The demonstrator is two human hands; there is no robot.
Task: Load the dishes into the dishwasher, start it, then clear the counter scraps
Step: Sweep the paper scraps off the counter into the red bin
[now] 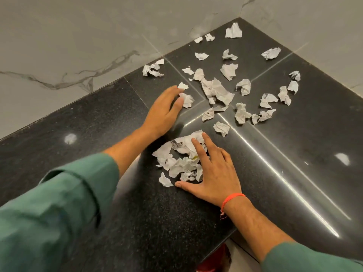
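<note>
Several crumpled white paper scraps (218, 89) lie scattered over the black granite counter (294, 144), mostly toward the far corner. A gathered heap of scraps (180, 161) sits near the counter's front. My right hand (214, 173) lies flat with straight fingers on the right side of that heap, thumb stretched along its near edge. My left hand (165, 110) reaches further out, fingers straight, its tips touching a small scrap (186, 100) beside the loose pieces. Neither hand grips anything.
Grey marbled wall tiles (78, 46) close the counter off at the back and right, meeting at a corner (240, 16). The counter's front edge runs lower right, with pale floor and something red (216, 260) below it.
</note>
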